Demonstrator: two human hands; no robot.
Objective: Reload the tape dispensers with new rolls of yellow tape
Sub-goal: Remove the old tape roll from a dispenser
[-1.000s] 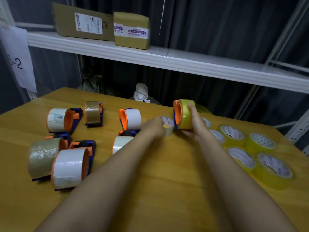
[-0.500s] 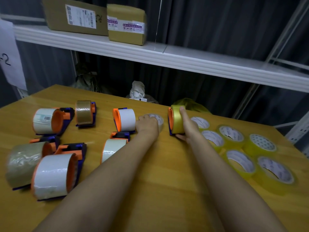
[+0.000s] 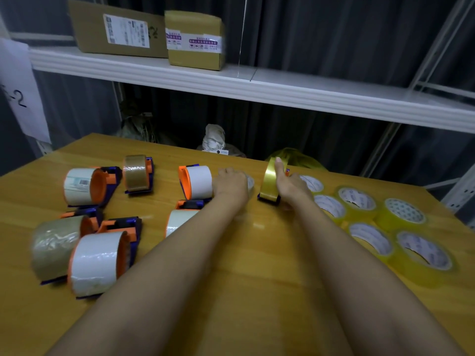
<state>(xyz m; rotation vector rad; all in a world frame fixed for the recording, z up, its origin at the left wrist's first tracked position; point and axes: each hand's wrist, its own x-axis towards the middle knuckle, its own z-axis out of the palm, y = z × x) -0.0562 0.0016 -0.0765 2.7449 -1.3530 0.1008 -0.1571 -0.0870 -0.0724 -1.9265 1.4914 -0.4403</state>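
Right hand [image 3: 288,186] is gripping the yellow-loaded dispenser [image 3: 270,183], thumb laid up over the top of the roll, fingers going round the far side, standing it on edge on the bench [image 3: 257,265] at the back, between the used rolls and the fresh stock. Probably being parked there as a finished unit, out of the way of both piles. Left hand [image 3: 230,185] is lying curled over a small, nearly spent roll [image 3: 249,181] just left of that dispenser; it is covering most of the roll, so I can't tell whether the fingers are actually closing on it or only resting, though it looks like the old core that came off, being held aside. Six new yellow rolls [image 3: 401,214] are lying flat in a cluster on the right side of the bench, cores up, near the right forearm, so the next one is an easy reach. On the left are six more dispensers, orange and blue, carrying white or brownish tape: the white-roll dispenser [image 3: 196,182] is sitting just beside the left hand and looks like the likeliest next candidate. The front-left ones [image 3: 95,260] are lying on their sides and are blurred. My read: one dispenser done, the rest not yet swapped. Cardboard boxes [image 3: 195,39] are sitting on the white shelf [image 3: 295,91] behind the bench, not involved.
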